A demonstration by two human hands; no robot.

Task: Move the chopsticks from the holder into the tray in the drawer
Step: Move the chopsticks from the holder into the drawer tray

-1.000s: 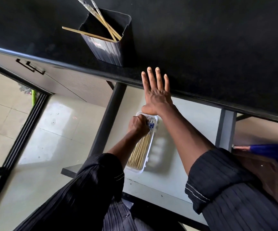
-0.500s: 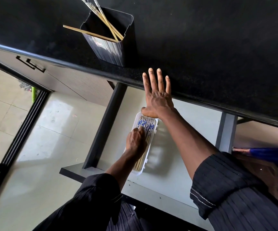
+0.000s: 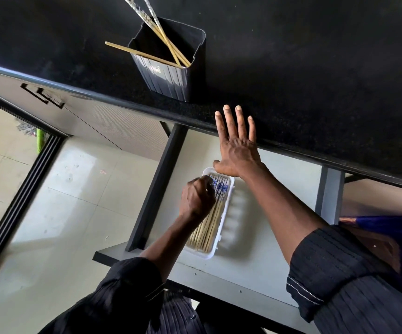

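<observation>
A dark ribbed holder (image 3: 171, 78) stands on the black counter (image 3: 315, 68) with three chopsticks (image 3: 168, 48) leaning in it. Below, in the open drawer (image 3: 279, 189), lies a white tray (image 3: 226, 225) filled with several chopsticks (image 3: 208, 230), their blue patterned ends toward the counter. My left hand (image 3: 196, 198) is over the tray's upper half, its fingers curled onto the patterned ends; the hand is slightly blurred. My right hand (image 3: 237, 143) rests flat on the counter's front edge, fingers straight and spread, just above the tray.
The drawer's dark left wall (image 3: 156, 189) runs beside the tray. A closed cabinet front with a handle (image 3: 43, 97) sits to the left, pale floor tiles (image 3: 62, 213) below it. Blue fabric (image 3: 400, 237) shows at the right edge.
My left hand slid down the tray toward me, then back up to the patterned ends of the chopsticks. My right hand stayed on the counter edge.
</observation>
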